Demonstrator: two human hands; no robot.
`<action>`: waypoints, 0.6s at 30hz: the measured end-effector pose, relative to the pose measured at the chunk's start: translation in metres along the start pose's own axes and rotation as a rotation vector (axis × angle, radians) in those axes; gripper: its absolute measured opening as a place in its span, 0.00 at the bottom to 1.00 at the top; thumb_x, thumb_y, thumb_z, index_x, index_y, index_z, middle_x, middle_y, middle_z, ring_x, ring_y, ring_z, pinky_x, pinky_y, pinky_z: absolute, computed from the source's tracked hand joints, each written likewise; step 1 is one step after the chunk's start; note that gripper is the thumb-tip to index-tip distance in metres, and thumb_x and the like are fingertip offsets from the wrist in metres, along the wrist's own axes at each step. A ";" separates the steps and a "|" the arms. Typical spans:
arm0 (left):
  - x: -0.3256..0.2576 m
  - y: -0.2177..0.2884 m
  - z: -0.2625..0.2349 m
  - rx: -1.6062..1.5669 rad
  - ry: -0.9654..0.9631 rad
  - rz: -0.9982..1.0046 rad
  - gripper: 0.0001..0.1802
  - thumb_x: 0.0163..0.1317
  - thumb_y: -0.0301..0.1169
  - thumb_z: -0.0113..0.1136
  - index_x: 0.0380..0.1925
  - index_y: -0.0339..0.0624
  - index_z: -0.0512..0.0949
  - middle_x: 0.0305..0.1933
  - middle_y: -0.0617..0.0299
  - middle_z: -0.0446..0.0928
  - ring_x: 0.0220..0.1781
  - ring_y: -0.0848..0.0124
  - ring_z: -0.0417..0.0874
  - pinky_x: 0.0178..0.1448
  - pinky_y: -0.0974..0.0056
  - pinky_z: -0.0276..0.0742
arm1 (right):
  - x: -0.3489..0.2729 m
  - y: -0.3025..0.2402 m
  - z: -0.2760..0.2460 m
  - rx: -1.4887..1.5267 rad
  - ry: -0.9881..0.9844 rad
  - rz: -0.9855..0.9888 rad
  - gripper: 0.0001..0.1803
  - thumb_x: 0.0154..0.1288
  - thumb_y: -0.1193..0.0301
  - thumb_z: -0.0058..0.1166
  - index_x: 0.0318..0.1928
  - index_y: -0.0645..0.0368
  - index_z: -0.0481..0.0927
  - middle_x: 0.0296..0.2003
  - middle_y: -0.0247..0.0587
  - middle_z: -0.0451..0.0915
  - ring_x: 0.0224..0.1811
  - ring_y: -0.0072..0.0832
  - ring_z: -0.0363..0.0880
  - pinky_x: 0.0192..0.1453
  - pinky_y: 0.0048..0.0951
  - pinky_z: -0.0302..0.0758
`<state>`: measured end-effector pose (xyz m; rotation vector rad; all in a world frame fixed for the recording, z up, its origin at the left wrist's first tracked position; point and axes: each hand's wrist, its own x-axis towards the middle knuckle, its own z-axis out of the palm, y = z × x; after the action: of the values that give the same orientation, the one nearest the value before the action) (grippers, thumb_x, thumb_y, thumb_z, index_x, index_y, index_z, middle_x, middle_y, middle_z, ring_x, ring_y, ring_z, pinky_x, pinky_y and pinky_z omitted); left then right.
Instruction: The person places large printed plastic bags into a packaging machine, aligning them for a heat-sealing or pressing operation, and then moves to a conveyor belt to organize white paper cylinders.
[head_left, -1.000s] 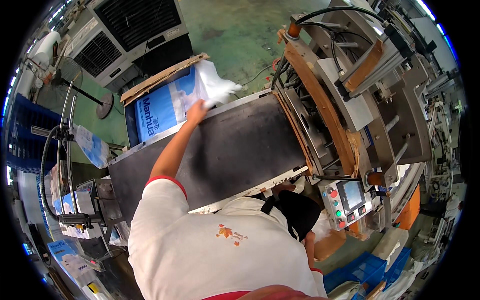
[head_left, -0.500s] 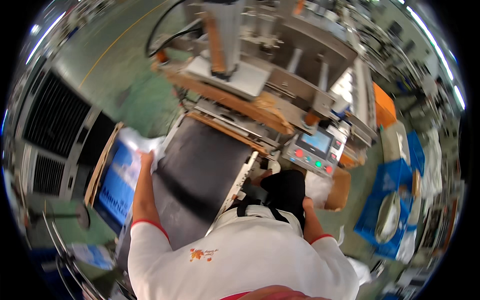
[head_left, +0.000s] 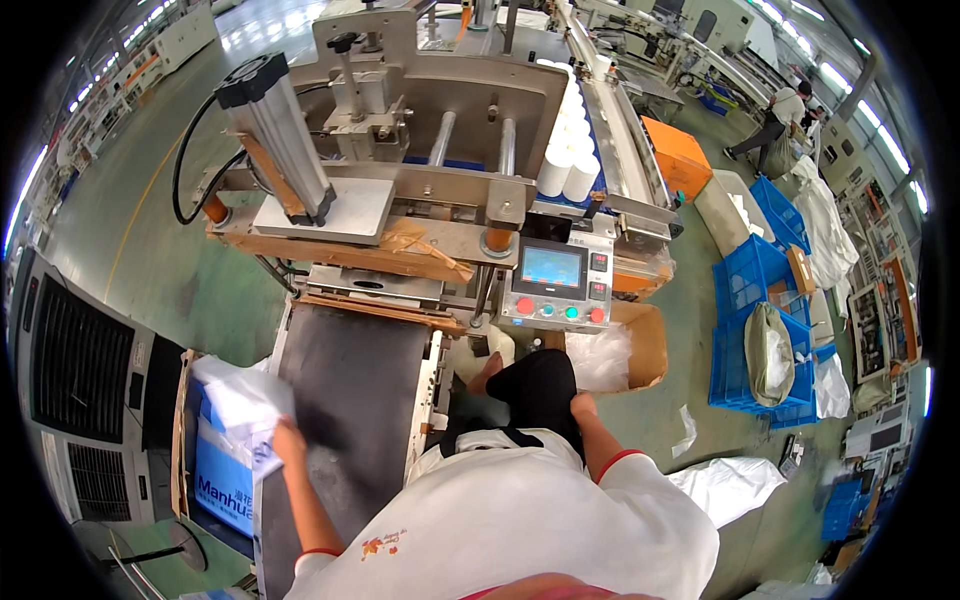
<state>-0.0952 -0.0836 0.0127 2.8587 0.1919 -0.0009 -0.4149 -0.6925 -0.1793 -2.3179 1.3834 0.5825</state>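
Note:
My left hand (head_left: 288, 440) is closed on a white plastic bag (head_left: 238, 392) with blue print, smeared by motion. The bag hangs over the left edge of a dark conveyor belt (head_left: 350, 385) and above a cardboard box (head_left: 183, 440). Inside the box lie blue and white printed plastic bags (head_left: 222, 475). My right hand (head_left: 583, 404) rests against my black-trousered leg (head_left: 540, 390); its fingers are too small and hidden to make out.
Ahead stands a press-like machine (head_left: 350, 210) with a control panel (head_left: 555, 275). White rolls (head_left: 570, 170) line a conveyor beyond it. Right of me are a carton of clear plastic (head_left: 645, 345), blue crates (head_left: 745, 345) and white sheeting (head_left: 730, 487). A person (head_left: 780, 125) stands farther off.
The view has swung, so the machine now appears farther left and lower. My left hand has come nearer my body, and the white bag is lifted and swinging. My right hand stays at my leg.

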 end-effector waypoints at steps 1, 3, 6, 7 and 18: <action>-0.019 0.025 0.002 0.083 -0.036 0.060 0.26 0.70 0.45 0.34 0.32 0.35 0.76 0.33 0.40 0.78 0.39 0.43 0.78 0.44 0.46 0.71 | -0.009 -0.008 -0.007 0.039 0.122 0.011 0.20 0.61 0.63 0.42 0.46 0.64 0.78 0.46 0.56 0.77 0.51 0.48 0.75 0.58 0.43 0.70; -0.053 0.086 -0.006 0.050 -0.170 0.126 0.25 0.70 0.45 0.33 0.34 0.37 0.76 0.35 0.42 0.79 0.40 0.44 0.78 0.45 0.46 0.71 | -0.030 -0.034 -0.023 0.116 0.367 0.053 0.19 0.58 0.64 0.47 0.45 0.62 0.79 0.45 0.54 0.78 0.51 0.46 0.75 0.56 0.42 0.71; -0.082 0.158 -0.008 0.064 -0.303 0.313 0.24 0.69 0.45 0.34 0.38 0.38 0.77 0.33 0.43 0.79 0.38 0.45 0.79 0.43 0.47 0.72 | -0.051 -0.089 -0.055 0.281 0.395 -0.378 0.20 0.51 0.61 0.57 0.44 0.54 0.80 0.43 0.46 0.80 0.48 0.42 0.77 0.54 0.40 0.73; -0.089 0.175 -0.006 0.074 -0.321 0.375 0.24 0.69 0.45 0.34 0.40 0.38 0.76 0.32 0.44 0.79 0.37 0.46 0.79 0.42 0.47 0.72 | -0.069 -0.119 -0.075 0.465 0.193 -0.469 0.22 0.52 0.58 0.61 0.44 0.59 0.80 0.43 0.46 0.80 0.48 0.40 0.77 0.53 0.37 0.73; -0.126 0.262 -0.001 -0.102 -0.533 0.774 0.23 0.68 0.46 0.35 0.37 0.40 0.75 0.30 0.44 0.78 0.36 0.46 0.79 0.42 0.46 0.72 | -0.137 -0.226 -0.113 1.311 -1.078 -0.412 0.44 0.56 0.48 0.59 0.67 0.50 0.54 0.53 0.34 0.70 0.48 0.23 0.75 0.43 0.23 0.71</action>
<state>-0.1853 -0.3494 0.0869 2.5253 -0.9695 -0.5602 -0.2550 -0.5497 0.0129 -0.8624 0.4120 0.4308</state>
